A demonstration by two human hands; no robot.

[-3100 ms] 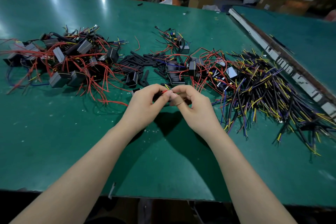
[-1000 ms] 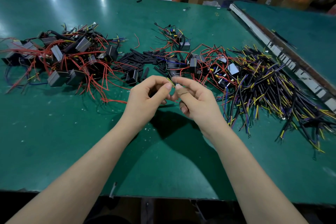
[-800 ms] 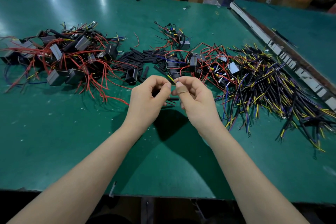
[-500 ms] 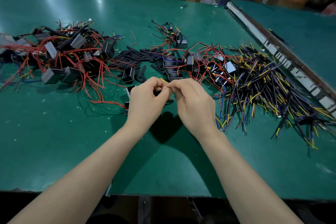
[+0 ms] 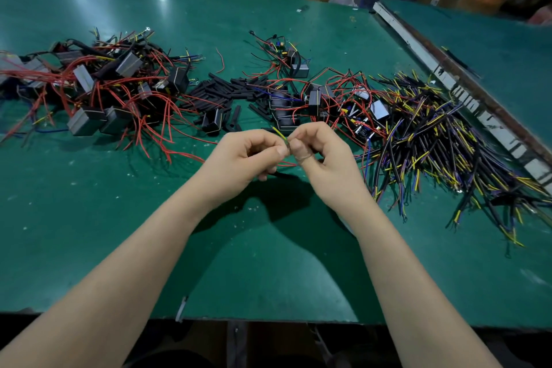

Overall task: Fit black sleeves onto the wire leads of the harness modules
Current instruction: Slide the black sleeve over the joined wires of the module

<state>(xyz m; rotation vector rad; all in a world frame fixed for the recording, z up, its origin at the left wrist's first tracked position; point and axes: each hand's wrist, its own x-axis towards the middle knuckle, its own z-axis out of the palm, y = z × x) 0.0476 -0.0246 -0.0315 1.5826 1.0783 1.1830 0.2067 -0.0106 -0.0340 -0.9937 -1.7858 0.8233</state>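
My left hand (image 5: 242, 158) and my right hand (image 5: 325, 158) meet thumb to thumb above the green table (image 5: 89, 218). Between the fingertips both pinch a thin yellow-green wire lead (image 5: 279, 134), whose tip sticks up and to the left. A black sleeve (image 5: 282, 175) pokes out under my left hand, and red leads run between the hands. What the palms hold is hidden. Loose black sleeves (image 5: 221, 92) lie in a pile behind the hands.
A heap of grey modules with red leads (image 5: 98, 92) lies at the left. More black modules (image 5: 316, 98) sit just beyond my hands. A big bundle of black, yellow and purple wires (image 5: 442, 140) spreads to the right. A metal rail (image 5: 466, 92) edges the table.
Both hands stayed together at the table's middle and kept working the lead. The yellow-green tip now stands out above the thumbs. The view drifted slightly.
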